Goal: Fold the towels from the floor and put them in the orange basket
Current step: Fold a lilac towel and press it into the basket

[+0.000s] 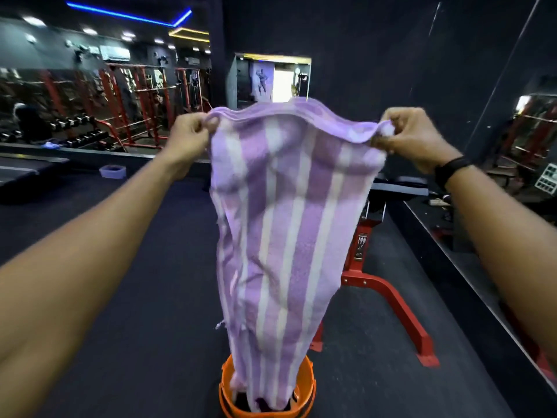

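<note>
— Down at the bottom edge, we can see only part of the orange basket [268, 401]. Its front rim is cut off, and the towel [283, 230] hides most of the inside.

— We see something dark in the basket too, but we can't tell what it is.

— Behind the towel we see a red bench [379, 282], but the cloth covers its left side. The far racks [135, 98] and weights [78, 128] are dim and blurry.

— Now the towel. We see it is purple with white stripes running up and down. It hangs long and loose, wide at the top and narrow at the bottom.

— Its low end dips into the basket. We see little loose threads on its left edge.

— Our left hand [188, 137] pinches the top left corner with curled fingers. Our right hand [413, 137] pinches the top right corner the same way.

— We hold both hands up high and well apart, so the top edge sags a bit between them. A black band [452, 170] sits on our right wrist.

— All around the basket we see the dark floor [135, 297].
</note>
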